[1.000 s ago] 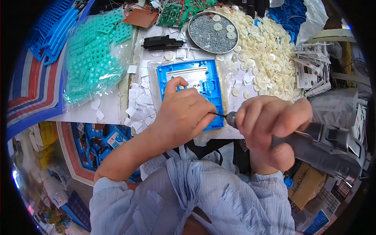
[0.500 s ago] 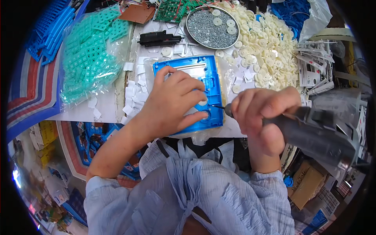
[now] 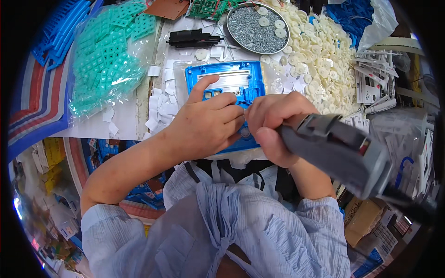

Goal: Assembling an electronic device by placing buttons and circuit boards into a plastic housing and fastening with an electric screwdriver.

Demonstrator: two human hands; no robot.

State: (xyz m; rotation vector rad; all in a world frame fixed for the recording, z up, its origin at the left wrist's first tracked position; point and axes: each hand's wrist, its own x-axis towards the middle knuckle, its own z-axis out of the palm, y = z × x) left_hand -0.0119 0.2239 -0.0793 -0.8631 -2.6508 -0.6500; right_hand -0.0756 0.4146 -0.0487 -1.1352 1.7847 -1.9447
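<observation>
A blue plastic casing point(image 3: 257, 67) with metal strips and small square openings lies on the table before me, on clear plastic wrap. Bent over its lower part is my left hand point(image 3: 204, 123), pressing on it with the index finger stretched out and the other fingers curled. Their tips are partly hidden beside my right hand. My right hand point(image 3: 278, 127) is wrapped round the front of a dark grey electric screwdriver point(image 3: 340, 153), held slanting above the casing's right side. The hand hides the driver's tip. Both hands meet over the casing.
Behind the casing stands a round tray point(image 3: 228, 28) of small screws. Cream plastic discs point(image 3: 320, 60) are heaped to its right. A bag of green keypads point(image 3: 104, 65) lies left, near scattered white paper pieces point(image 3: 160, 109). A black part point(image 3: 194, 38) and circuit boards point(image 3: 207, 8) lie farther back.
My right hand has brought the screwdriver left, over the casing and against my left hand. My left fingers have curled in, and the index finger has straightened. The view has shifted slightly.
</observation>
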